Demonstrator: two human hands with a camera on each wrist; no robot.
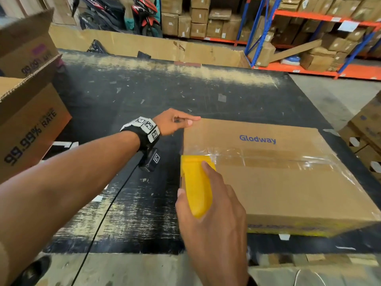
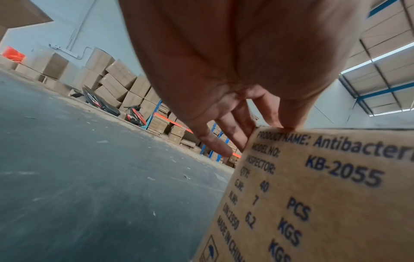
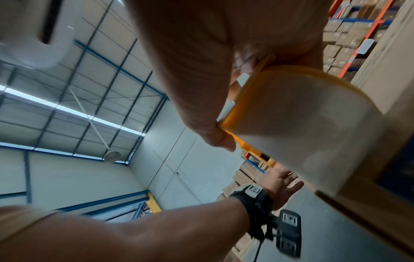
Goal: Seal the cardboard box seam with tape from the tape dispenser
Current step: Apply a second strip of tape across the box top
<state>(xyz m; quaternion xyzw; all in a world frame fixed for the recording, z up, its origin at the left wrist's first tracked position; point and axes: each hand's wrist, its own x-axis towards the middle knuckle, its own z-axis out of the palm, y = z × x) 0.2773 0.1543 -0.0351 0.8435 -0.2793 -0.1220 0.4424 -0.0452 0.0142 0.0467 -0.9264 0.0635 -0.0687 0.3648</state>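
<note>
A flat cardboard box (image 1: 278,188) printed "Glodway" lies on the black table (image 1: 144,120), right of centre. Clear tape (image 1: 268,159) runs along its top seam from the right edge to the left edge. My right hand (image 1: 218,203) grips the yellow tape dispenser (image 1: 195,182), which sits at the seam's left end and hangs over the box's left edge. The right wrist view shows the dispenser (image 3: 233,113) and its tape roll (image 3: 302,124) against the box. My left hand (image 1: 181,122) rests on the box's far left corner with straight fingers, thumb on the top edge; its wrist view shows this hand (image 2: 233,127) at the labelled side (image 2: 313,195).
Open cartons (image 1: 26,129) stand at the table's left, and more cartons (image 1: 367,129) sit off its right side. A cardboard sheet (image 1: 144,46) lines the far edge. Behind it are motorbikes (image 1: 123,13) and blue-orange racks (image 1: 309,27) of boxes. A black cable (image 1: 107,213) trails from my left wrist.
</note>
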